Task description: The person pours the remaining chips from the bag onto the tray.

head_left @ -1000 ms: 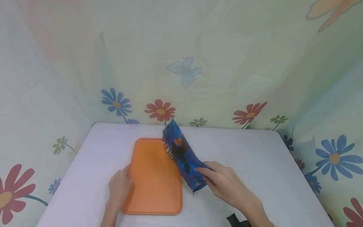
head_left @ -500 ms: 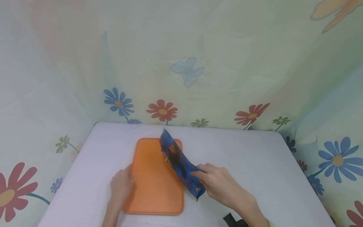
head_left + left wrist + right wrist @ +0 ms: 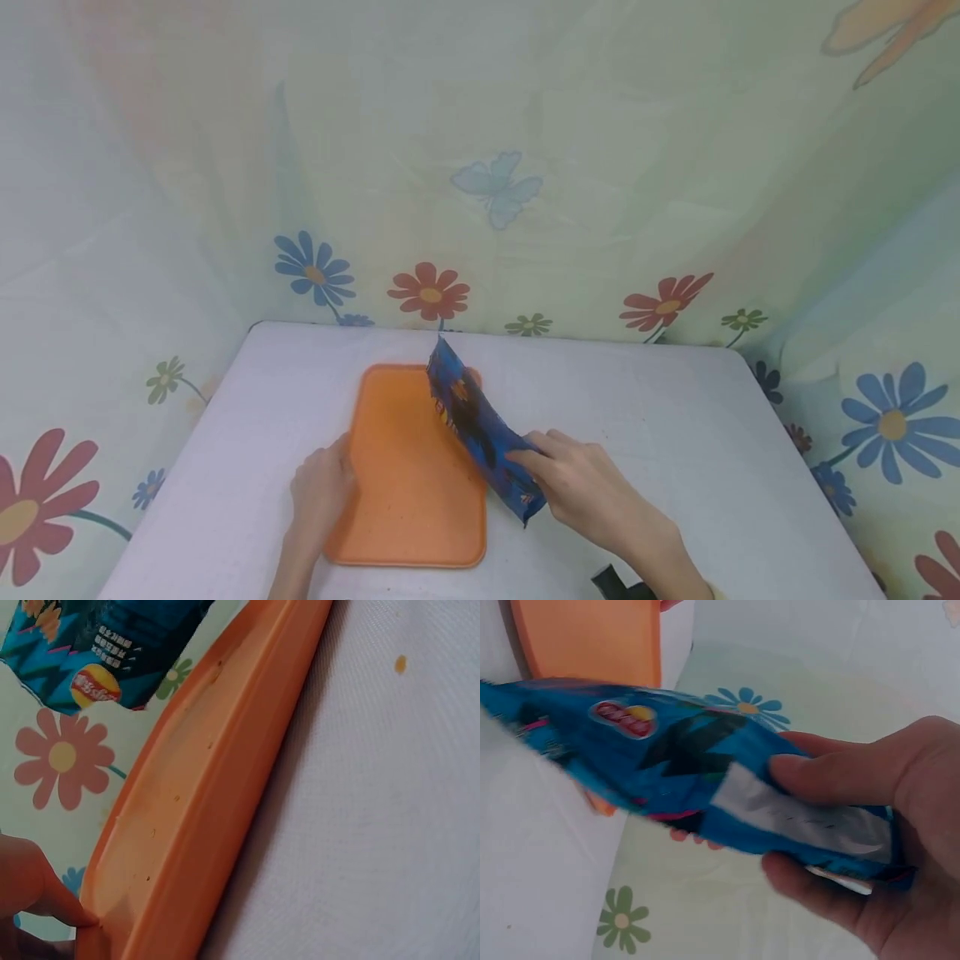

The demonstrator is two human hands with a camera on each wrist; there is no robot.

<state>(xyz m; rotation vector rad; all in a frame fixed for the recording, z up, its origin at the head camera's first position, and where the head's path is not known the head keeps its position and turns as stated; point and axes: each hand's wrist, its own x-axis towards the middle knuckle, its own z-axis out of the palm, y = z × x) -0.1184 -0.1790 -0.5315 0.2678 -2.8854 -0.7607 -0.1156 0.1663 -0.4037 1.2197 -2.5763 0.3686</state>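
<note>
1. A white tabletop stands in front of a pale curtain printed with flowers and butterflies.
2. An orange plastic tray lies flat on the tabletop, left of centre, with its long side running from near to far. It looks empty.
3. The left hand rests on the tray's near left edge. In the left wrist view a fingertip presses the inside of the raised rim. The frames do not show whether the other fingers are curled or straight.
4. The right hand grips a blue crisp packet by its near end. The thumb lies across the top and the fingers curl underneath, as the right wrist view shows.
5. The packet is held up off the tabletop and slanted. Its far end sits highest, over the tray's far right corner. Its near end is lowest, just right of the tray's right edge.
6. The packet carries a red and yellow logo and a silver seam strip.
7. Judging by its look, the packet is light, thin and crinkly, with a slick foil skin. It would bend easily, and any crisps inside would break under a squeeze. The flat sealed ends seem the safest places to pinch it.
</note>
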